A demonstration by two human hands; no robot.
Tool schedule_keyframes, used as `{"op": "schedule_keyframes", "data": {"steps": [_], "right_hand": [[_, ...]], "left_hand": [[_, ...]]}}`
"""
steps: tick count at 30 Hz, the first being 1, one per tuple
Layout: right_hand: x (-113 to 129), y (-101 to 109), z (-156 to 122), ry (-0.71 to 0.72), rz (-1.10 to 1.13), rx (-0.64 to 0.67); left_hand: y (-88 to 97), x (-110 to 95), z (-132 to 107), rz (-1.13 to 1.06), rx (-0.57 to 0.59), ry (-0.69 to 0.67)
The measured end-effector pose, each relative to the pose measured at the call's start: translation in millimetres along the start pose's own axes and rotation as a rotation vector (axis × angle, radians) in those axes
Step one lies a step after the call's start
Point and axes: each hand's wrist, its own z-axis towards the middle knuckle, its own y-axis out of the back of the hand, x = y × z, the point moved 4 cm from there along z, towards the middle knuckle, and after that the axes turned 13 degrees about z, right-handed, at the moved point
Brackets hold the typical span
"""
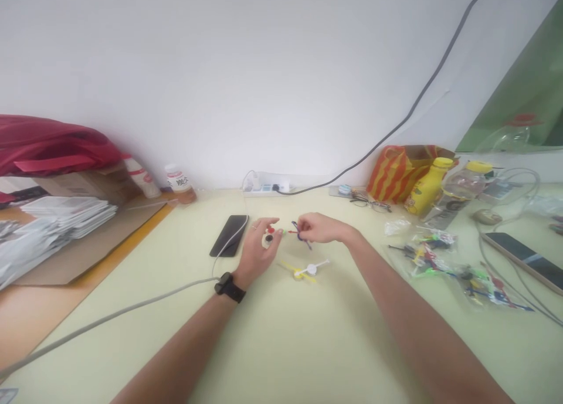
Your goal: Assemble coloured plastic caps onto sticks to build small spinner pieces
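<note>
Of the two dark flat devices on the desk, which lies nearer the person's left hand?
The black smartphone lying just left of the left hand. The other dark flat device lies beyond the right hand, near the desk's right edge.

Phone (229, 235) left of the stick assembly (308, 269), parts bags (440, 257) right (power strip (268, 187) behind them)

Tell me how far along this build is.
Looks done: a yellow-and-white plastic rod-and-hub piece lies joined. In hand: left hand pinches small red and black parts; right hand holds a purple rod. Left: clear bags of coloured plastic parts at right.
</note>
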Motion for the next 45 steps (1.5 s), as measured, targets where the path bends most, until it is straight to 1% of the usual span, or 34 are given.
{"op": "schedule_keyframes", "data": {"steps": [4,5,7,9,11,13,16,19,22,24,26,27,29,31,32,33,35,40,43,45], "right_hand": [[10.8,-13.4,5.8,0.130,0.353,0.028],[12.1,-16.8,7.5,0.150,0.414,0.032],[12.5,-22.2,11.3,0.175,0.439,0.021],[10.7,-24.4,15.0,0.188,0.330,-0.029],[6.2,-22.9,18.3,0.181,0.167,-0.097],[-1.8,-17.9,20.2,0.150,0.050,-0.163],[-17.7,-6.6,18.8,0.078,-0.042,-0.242],[-28.7,4.1,13.4,0.025,-0.136,-0.279],[-27.3,12.6,6.9,0.017,-0.206,-0.283],[-20.9,16.1,2.7,0.025,-0.229,-0.247],[-12.2,16.0,-1.7,0.040,-0.224,-0.150],[-7.5,13.5,-4.0,0.053,-0.217,-0.059],[0.8,4.5,-9.4,0.064,-0.211,0.171],[5.4,-6.3,-14.9,0.019,-0.224,0.384],[6.4,-10.5,-16.8,-0.024,-0.237,0.447],[6.7,-13.5,-17.8,-0.071,-0.251,0.474],[7.2,-17.1,-18.1,-0.135,-0.274,0.483],[8.0,-15.4,-18.1,-0.166,-0.276,0.460],[6.5,-8.9,-17.9,-0.154,-0.300,0.386],[5.7,-3.8,-16.2,-0.116,-0.276,0.290]], "left_hand": [[-2.6,-13.6,-2.7,-0.163,0.092,-0.058],[-3.0,-15.5,-2.7,-0.188,0.097,-0.070],[-3.3,-16.7,-2.0,-0.214,0.083,-0.084],[-3.9,-15.3,-1.3,-0.209,0.069,-0.085],[-5.8,-12.9,-1.5,-0.193,0.085,-0.079],[-7.7,-10.3,-2.4,-0.180,0.112,-0.075],[-11.1,-6.7,-4.6,-0.159,0.183,-0.091],[-14.7,-1.1,-6.2,-0.080,0.256,-0.106],[-15.5,6.6,-5.5,0.034,0.250,-0.086],[-15.0,9.7,-4.1,0.094,0.234,-0.086],[-13.9,10.6,-2.6,0.147,0.214,-0.094],[-13.2,10.6,-1.9,0.170,0.202,-0.093],[-11.4,10.8,-1.1,0.209,0.174,-0.066],[-10.5,12.2,-1.1,0.227,0.166,-0.013],[-10.7,13.4,-1.4,0.225,0.170,0.019],[-11.2,14.9,-1.8,0.215,0.179,0.048],[-13.3,18.3,-2.8,0.180,0.203,0.087],[-18.7,25.5,-4.2,0.106,0.220,0.106],[-18.7,26.6,-3.7,0.106,0.205,0.113],[-14.8,23.4,-2.4,0.131,0.157,0.096]]}}
